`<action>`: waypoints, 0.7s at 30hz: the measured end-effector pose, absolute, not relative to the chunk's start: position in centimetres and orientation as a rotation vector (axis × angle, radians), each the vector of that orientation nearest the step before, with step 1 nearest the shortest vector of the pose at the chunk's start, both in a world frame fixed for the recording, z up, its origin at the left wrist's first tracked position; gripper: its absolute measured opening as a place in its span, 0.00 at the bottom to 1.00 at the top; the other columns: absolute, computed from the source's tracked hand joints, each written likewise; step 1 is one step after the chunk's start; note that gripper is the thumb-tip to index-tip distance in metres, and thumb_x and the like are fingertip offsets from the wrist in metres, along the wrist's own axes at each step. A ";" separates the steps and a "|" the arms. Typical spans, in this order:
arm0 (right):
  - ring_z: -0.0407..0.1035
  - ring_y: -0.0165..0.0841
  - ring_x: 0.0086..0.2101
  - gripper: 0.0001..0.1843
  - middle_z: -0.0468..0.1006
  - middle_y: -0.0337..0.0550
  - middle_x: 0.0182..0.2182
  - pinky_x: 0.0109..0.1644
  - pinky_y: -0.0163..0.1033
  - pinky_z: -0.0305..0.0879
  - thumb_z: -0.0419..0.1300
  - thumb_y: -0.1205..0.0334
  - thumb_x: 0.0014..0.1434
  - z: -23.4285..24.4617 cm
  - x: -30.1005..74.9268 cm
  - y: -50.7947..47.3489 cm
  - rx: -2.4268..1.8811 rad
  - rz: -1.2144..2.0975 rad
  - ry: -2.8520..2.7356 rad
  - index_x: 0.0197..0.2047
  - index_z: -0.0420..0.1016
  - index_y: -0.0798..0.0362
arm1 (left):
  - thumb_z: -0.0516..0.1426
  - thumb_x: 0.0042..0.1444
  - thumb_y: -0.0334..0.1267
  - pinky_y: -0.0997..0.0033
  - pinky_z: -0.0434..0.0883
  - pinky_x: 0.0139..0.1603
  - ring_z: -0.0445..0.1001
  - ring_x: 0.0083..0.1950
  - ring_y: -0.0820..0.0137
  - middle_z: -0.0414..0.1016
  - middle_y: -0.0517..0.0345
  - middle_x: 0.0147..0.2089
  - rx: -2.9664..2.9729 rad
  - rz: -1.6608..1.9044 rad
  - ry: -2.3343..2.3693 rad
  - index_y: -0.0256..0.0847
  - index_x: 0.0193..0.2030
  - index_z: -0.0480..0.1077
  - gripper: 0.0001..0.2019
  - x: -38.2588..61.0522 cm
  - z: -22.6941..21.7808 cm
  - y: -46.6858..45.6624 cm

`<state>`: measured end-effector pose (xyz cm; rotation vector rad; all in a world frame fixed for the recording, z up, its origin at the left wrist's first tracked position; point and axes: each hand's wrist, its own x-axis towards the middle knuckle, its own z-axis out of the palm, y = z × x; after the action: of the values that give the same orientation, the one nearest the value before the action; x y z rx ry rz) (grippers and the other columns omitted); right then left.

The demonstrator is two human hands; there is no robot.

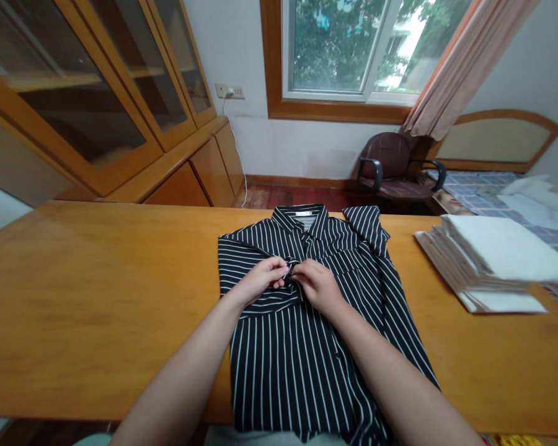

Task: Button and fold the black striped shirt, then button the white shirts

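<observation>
A black shirt with white stripes [279, 365] lies spread on the wooden table [97, 297], its collar toward the far edge and its hem at the near edge. Its left-hand sleeve is folded across the chest, and the other sleeve runs down the right side. Over the chest, my left hand [265, 277] pinches a bunched bit of the sleeve, seemingly at its cuff. Close beside it, my right hand [317, 285] pinches the same bunched fabric from the other side. Any button between the fingertips is too small to make out.
A stack of folded white sheets or bags [488, 260] sits at the table's right. Beyond the table stand a dark red armchair [388, 161] and a bed [474, 189]. Glass-doored wooden cabinets [134, 142] line the left wall, near a white cord [237, 142].
</observation>
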<state>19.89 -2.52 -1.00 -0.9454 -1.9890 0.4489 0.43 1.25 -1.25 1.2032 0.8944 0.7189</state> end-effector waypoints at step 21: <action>0.70 0.34 0.33 0.14 0.75 0.40 0.29 0.41 0.39 0.65 0.51 0.57 0.69 -0.3 20.3 -2.7 -1.164 0.589 -1.612 0.34 0.73 0.50 | 0.58 0.60 0.46 0.72 0.71 0.45 0.74 0.44 0.68 0.75 0.58 0.39 1.141 1.310 1.003 0.41 0.37 0.72 0.10 0.3 0.1 1.5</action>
<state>20.32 -2.74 -0.26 -1.1638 -1.6124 0.5890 0.28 1.55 0.12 1.1413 1.0034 1.3096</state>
